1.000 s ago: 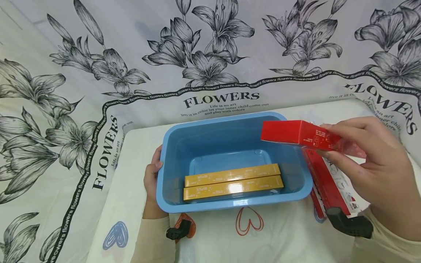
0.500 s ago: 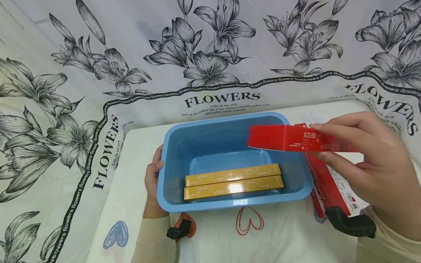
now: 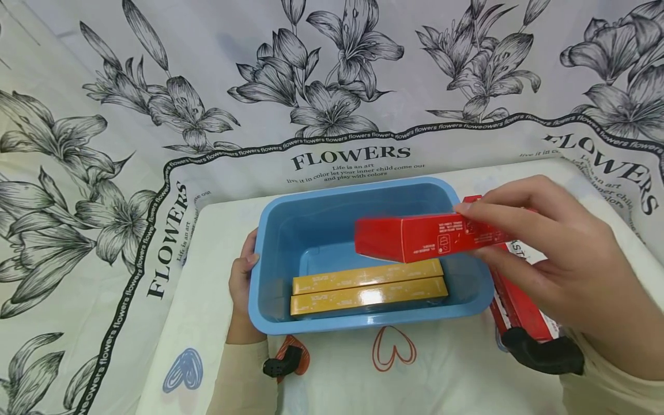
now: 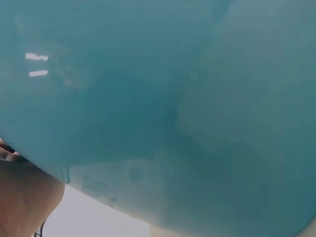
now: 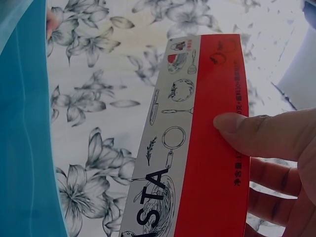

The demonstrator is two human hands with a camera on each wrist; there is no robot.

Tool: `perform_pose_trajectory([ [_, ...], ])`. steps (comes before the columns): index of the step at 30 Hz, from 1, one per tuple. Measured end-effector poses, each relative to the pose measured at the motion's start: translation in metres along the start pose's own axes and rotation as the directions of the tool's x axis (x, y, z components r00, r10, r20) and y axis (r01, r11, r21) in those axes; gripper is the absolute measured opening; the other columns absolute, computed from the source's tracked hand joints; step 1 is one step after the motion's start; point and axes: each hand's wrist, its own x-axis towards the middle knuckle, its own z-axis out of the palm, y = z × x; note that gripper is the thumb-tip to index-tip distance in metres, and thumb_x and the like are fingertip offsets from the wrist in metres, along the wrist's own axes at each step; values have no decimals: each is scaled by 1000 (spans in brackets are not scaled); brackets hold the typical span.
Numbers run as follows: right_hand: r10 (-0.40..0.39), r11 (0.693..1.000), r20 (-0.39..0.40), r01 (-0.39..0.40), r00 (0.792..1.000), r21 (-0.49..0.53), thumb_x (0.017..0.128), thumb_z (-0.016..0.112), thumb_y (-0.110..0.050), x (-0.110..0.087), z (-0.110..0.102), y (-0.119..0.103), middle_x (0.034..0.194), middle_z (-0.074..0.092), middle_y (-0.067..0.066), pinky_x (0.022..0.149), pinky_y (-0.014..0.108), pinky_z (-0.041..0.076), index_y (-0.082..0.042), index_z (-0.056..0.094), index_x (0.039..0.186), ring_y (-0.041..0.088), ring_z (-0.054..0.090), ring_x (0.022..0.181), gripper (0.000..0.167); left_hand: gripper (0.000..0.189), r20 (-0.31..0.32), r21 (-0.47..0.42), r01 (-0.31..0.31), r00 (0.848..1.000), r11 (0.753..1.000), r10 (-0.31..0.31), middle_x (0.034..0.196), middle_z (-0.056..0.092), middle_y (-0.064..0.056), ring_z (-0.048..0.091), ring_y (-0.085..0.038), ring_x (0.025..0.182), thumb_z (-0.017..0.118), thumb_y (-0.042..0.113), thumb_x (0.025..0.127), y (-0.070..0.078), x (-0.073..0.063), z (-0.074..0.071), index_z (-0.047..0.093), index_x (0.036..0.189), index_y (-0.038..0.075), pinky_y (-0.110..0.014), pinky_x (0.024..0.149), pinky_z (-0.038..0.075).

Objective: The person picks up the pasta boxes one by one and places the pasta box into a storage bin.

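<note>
My right hand (image 3: 565, 248) pinches a red pasta box (image 3: 384, 237) between thumb and fingers and holds it over the right half of a blue plastic bin (image 3: 363, 324). In the right wrist view, the same pasta box (image 5: 210, 143) shows a white printed strip with drawn kitchen tools, and the thumb presses its red face. Along the near side of the bin's floor lie two long yellow boxes (image 3: 368, 296), side by side. My left hand (image 3: 240, 285) grips the bin's left rim, thumb on the edge. The bin's wall (image 4: 163, 113) fills most of the left wrist view.
Right of the bin, red boxes (image 3: 521, 297) lie on the table, partly hidden by my right hand and wrist. A pale cloth with heart prints (image 3: 393, 349) covers the table. Behind it hangs a flower-printed curtain (image 3: 332, 63).
My right hand has moved left and slightly down, carrying the red pasta box from the bin's right rim to above its inside. The left hand and bin have stayed in place.
</note>
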Motion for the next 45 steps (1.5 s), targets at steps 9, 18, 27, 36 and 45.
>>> perform_pose_trajectory([
  [9,-85,996,60,85,995,4,110,61,-51,10,4,-12,131,66,10,95,11,47,-14,76,140,27,59,117,50,62,10,-3,-4,1000,1000,4,145,56,-15,54,-27,126,28,14,96,0,-1,0,50,153,12,-40,103,53],
  [18,-197,978,72,190,978,90,94,87,-20,20,12,-14,132,66,9,84,18,55,-13,72,145,27,59,116,53,64,-16,27,17,1000,999,-17,150,51,-21,53,-32,132,28,17,94,3,-3,4,47,155,13,-46,107,53],
  [27,-286,953,37,280,958,117,100,81,-23,31,25,-13,130,68,4,80,25,48,-14,73,145,24,61,110,46,62,-23,46,31,999,998,-30,155,47,-24,52,-36,137,28,20,96,5,-4,5,47,154,14,-48,109,52],
  [36,-304,947,76,293,950,131,93,86,-14,46,30,-20,131,67,2,88,26,47,-18,70,148,23,60,114,57,60,18,5,13,1000,1000,-13,149,54,-15,56,-28,131,26,16,97,3,-2,2,49,153,15,-42,107,53],
  [45,-300,950,134,284,945,127,88,89,-11,61,30,-30,133,65,-1,87,24,51,-21,68,149,19,59,117,66,62,19,-2,-3,1000,1000,3,145,57,-11,57,-23,127,25,14,96,1,-1,0,49,152,13,-37,104,54],
])
